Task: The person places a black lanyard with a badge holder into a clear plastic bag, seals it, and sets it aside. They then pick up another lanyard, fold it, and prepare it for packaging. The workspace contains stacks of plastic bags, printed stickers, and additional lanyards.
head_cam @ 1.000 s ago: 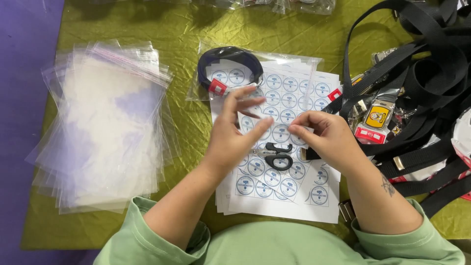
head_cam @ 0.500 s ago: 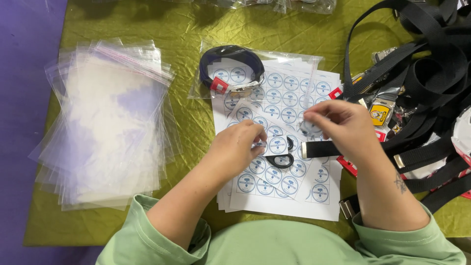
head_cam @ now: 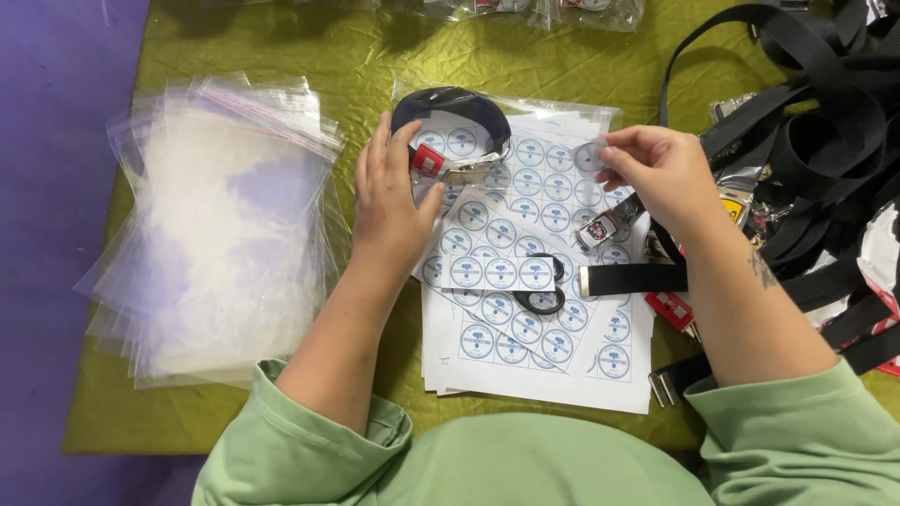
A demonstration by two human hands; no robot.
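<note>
Left hand point(head_cam: 389, 211) moved onto bagged belt point(head_cam: 452, 126); right hand point(head_cam: 652, 173) pinching sticker point(head_cam: 591, 157)

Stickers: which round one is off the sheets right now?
The single round sticker pinched in the right hand fingertips, lifted above the sticker sheets; all others remain on their backing.

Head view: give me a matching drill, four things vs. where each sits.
Things:
1. clear bags
2. scissors
3. loose straps
4. bagged strap

Places:
A. piled at the right edge of the table
B. stacked left of the left hand
C. on the sticker sheets, between the two forearms
D. top of the sheets, touched by the left fingers

Pairs: 1-B, 2-C, 3-A, 4-D
</note>
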